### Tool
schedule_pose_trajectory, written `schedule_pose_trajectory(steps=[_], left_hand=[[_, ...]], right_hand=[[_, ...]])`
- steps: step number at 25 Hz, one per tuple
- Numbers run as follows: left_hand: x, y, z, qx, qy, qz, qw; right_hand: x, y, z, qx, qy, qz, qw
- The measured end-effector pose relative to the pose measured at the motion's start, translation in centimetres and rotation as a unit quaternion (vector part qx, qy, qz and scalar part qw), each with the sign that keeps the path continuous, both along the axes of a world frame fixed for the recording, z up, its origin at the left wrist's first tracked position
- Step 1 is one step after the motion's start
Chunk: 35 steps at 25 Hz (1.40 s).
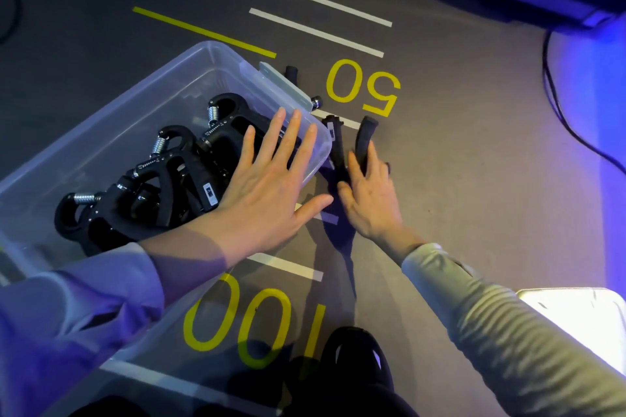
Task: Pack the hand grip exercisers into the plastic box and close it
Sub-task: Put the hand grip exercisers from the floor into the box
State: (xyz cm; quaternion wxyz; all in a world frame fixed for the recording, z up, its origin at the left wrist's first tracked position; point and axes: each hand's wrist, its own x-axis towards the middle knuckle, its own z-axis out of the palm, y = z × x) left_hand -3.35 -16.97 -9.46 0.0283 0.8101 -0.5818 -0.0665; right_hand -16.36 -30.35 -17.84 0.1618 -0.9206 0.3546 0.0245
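Head view, far left: I see the clear box (101,132) sitting open on the floor (474,179), with several black exercisers (162,173) piled inside, their steel springs showing. At the box's far corner a latch tab (284,85) sticks out, and just beyond it another exerciser (301,85) lies on the floor, mostly hidden by the box wall.

Next across, my left hand (267,193) is spread flat over the box's near right corner, fingers (288,132) straight and splayed wide, holding nothing; the fingertips reach over the rim above the packed pile, the thumb pointing right toward the other hand. I cannot tell whether the palm touches the rim.

Right of that, just outside the box, one loose grip (352,145) lies on the floor with its two handles pointing away from me. My right hand (369,200) is on it, fingers curled around the near ends of the handles.

Painted yellow numbers 50 (362,88) and 100 (250,325) and white stripes (325,3) mark the floor. A black cable (555,105) runs along the right.
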Motion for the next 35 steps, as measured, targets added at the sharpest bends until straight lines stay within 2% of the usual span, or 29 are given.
schedule_pose_trajectory(steps=[2,6,10,12,18,23,25,27,30,32,33,34,35], left_hand=[[0.2,0.0,0.3,-0.007,-0.005,0.004,1.000],[1.0,0.3,1.9,-0.024,-0.011,0.029,0.999],[2.1,1.3,3.5,-0.038,-0.014,0.055,0.998],[2.6,2.3,4.3,-0.053,-0.015,0.066,0.996],[3.9,4.8,6.6,-0.106,-0.083,0.025,0.991],[4.4,6.7,6.8,-0.073,-0.032,0.060,0.995],[4.7,7.3,6.4,-0.051,-0.012,0.070,0.996],[5.1,7.7,6.1,-0.045,0.010,0.086,0.995],[5.8,8.4,5.3,-0.037,0.049,0.120,0.991],[6.2,9.0,4.7,-0.021,0.063,0.132,0.989],[6.4,9.4,4.3,-0.010,0.068,0.135,0.988],[6.6,9.7,4.1,0.003,0.074,0.138,0.988],[6.7,9.9,3.9,0.017,0.079,0.140,0.987]], right_hand=[[-0.3,-1.0,1.7,-0.055,-0.065,-0.008,0.996],[0.6,-1.1,5.7,-0.089,-0.199,-0.042,0.975],[2.6,0.4,9.7,-0.051,-0.324,-0.028,0.944],[3.6,1.5,11.6,-0.015,-0.357,-0.007,0.934],[5.6,5.9,15.6,0.144,-0.327,0.041,0.933],[6.7,8.7,15.9,0.249,-0.279,0.035,0.927],[7.4,9.1,15.3,0.312,-0.257,-0.002,0.915],[8.5,9.2,14.4,0.399,-0.240,-0.063,0.883],[10.3,10.1,13.5,0.558,-0.261,-0.179,0.767],[10.9,11.0,13.4,0.606,-0.262,-0.221,0.718],[11.2,11.3,13.3,0.613,-0.254,-0.221,0.715],[11.4,11.6,13.2,0.599,-0.245,-0.209,0.733],[11.5,11.7,13.1,0.552,-0.233,-0.185,0.779]])
